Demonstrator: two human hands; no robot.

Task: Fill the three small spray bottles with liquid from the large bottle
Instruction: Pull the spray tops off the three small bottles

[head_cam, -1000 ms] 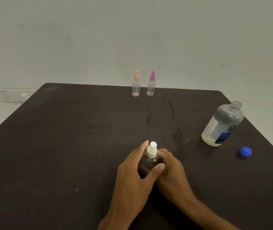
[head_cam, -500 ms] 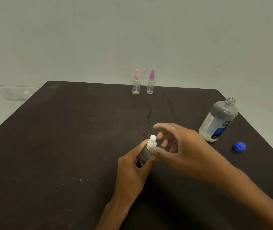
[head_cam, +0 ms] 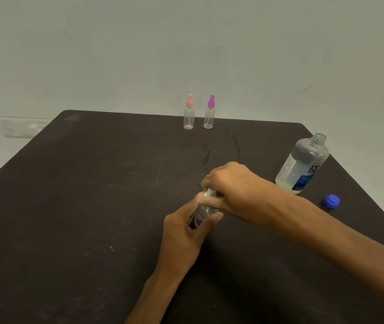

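Centre-near: left hand [head_cam: 183,232] gripping white-topped spray bottle [head_cam: 201,212], right hand [head_cam: 232,185] fingers clamped on its top. Pink bottle [head_cam: 189,115] and purple bottle [head_cam: 209,115] far back, seemingly unfilled; large bottle [head_cam: 303,166] uncapped, right.

I count three small spray bottles: one with a white top [head_cam: 210,192] gripped between my left hand [head_cam: 184,230] and my right hand [head_cam: 233,185], and two standing side by side well beyond my hands, a pink-topped one [head_cam: 189,113] and a purple-topped one [head_cam: 209,113]. I see one large bottle [head_cam: 303,164], uncapped, off to the right of my right hand, and one blue cap [head_cam: 331,201] just beside it. Two hands, one table [head_cam: 69,206].
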